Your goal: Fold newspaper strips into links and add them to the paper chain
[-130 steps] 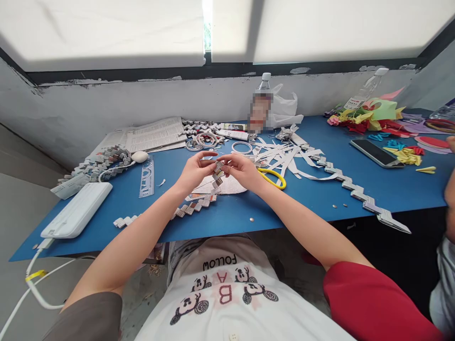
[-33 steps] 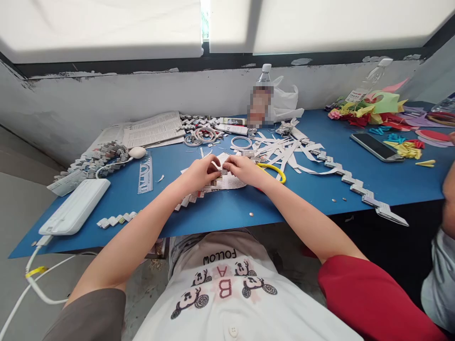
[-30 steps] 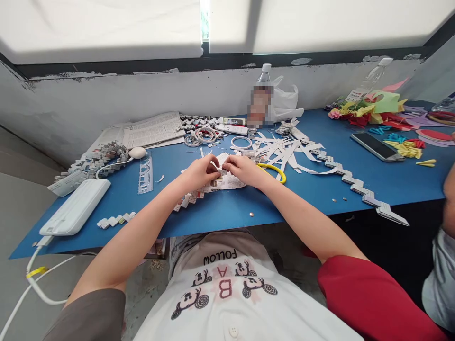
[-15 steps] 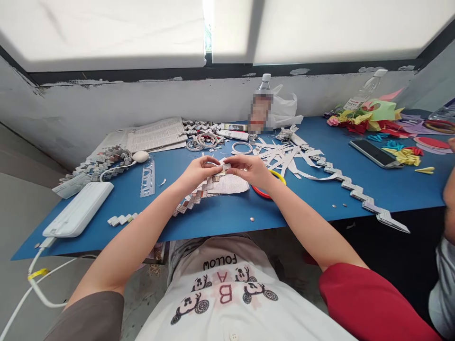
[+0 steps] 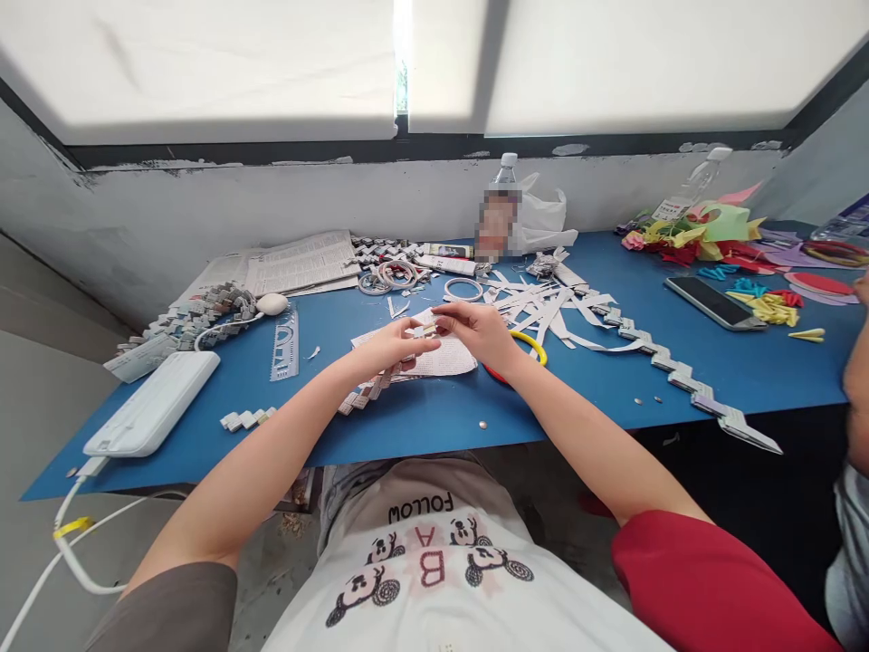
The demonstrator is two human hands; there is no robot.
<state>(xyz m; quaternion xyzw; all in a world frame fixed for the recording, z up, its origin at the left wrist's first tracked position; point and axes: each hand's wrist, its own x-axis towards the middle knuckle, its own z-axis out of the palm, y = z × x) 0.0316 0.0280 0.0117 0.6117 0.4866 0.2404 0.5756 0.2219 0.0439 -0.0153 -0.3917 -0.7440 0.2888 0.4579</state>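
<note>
Paper, folded into zigzag links, forms the chain (image 5: 363,396) located at the centre of the frame, its upper end raised between both hands. The left hand (image 5: 395,349) grips this end, thumb and forefinger closed about the links, the other fingers curled beneath. The right hand (image 5: 477,333) meets it from the opposite side, thumb and forefinger pinching the tip; its remaining fingers are bent and partly hidden. Below the hands, a printed sheet (image 5: 448,359) lies flat on the blue tabletop (image 5: 427,421). A yellow-and-red loop handle (image 5: 539,353) sits beside the right wrist, partly covered by it. White paper strips (image 5: 543,312) are piled right of centre, adjoining a second zigzag chain (image 5: 681,367) that extends to the lower right. A clear ruler (image 5: 284,344) and a white power strip (image 5: 153,403) occupy the left.
</note>
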